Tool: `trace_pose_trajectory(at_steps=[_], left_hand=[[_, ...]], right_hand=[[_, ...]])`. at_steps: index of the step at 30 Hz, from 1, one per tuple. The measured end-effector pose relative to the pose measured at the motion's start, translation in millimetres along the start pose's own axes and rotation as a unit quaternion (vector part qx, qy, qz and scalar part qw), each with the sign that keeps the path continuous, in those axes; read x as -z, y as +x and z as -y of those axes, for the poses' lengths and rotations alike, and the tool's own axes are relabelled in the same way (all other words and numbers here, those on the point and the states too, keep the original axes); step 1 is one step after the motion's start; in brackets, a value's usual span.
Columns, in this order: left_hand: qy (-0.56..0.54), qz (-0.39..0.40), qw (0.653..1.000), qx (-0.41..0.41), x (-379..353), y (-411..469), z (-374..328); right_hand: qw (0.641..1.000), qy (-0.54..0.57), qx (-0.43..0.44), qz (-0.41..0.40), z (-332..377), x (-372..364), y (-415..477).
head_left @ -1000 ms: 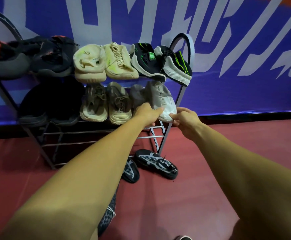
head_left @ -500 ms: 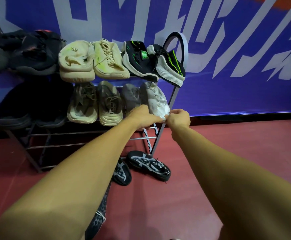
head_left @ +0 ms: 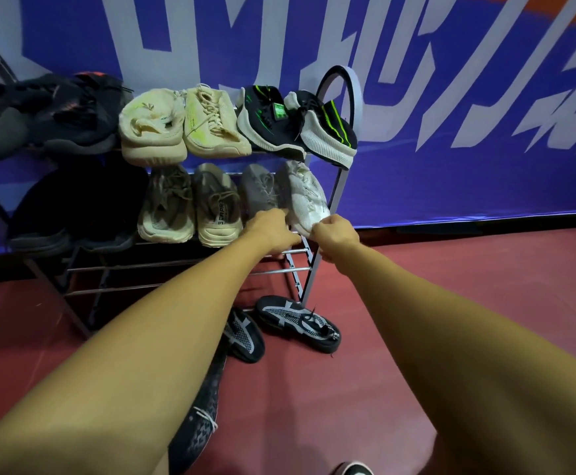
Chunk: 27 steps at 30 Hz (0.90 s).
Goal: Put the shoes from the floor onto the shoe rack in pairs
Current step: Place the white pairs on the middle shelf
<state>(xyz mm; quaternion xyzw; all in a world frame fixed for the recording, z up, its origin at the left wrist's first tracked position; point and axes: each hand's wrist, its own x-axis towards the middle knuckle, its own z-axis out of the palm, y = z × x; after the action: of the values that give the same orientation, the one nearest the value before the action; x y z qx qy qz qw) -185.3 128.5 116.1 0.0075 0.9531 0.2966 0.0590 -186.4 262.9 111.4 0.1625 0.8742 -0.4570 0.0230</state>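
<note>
Counting six shoes on the middle shelf of the shoe rack, four clear ones up top plus a dark blurry bunch, and two black mesh shoes on the floor by its foot. Right hand has its fingers curled, pinching the white shoe by the toe at the middle shelf's right end. Left hand sits on the grey shoe beside it; can't tell its grip.
</note>
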Motion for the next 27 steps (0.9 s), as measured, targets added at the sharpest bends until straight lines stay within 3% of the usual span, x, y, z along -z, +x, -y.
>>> trace_pose_trajectory(at_steps=[8,27], left_hand=[[0.140,0.021,0.990,0.004,27,-35,34],[0.247,0.094,0.964,0.035,113,-169,100]], right_hand=[[0.975,-0.198,0.093,0.022,6,11,-33],[0.916,-0.308,0.219,0.134,59,-33,-141]])
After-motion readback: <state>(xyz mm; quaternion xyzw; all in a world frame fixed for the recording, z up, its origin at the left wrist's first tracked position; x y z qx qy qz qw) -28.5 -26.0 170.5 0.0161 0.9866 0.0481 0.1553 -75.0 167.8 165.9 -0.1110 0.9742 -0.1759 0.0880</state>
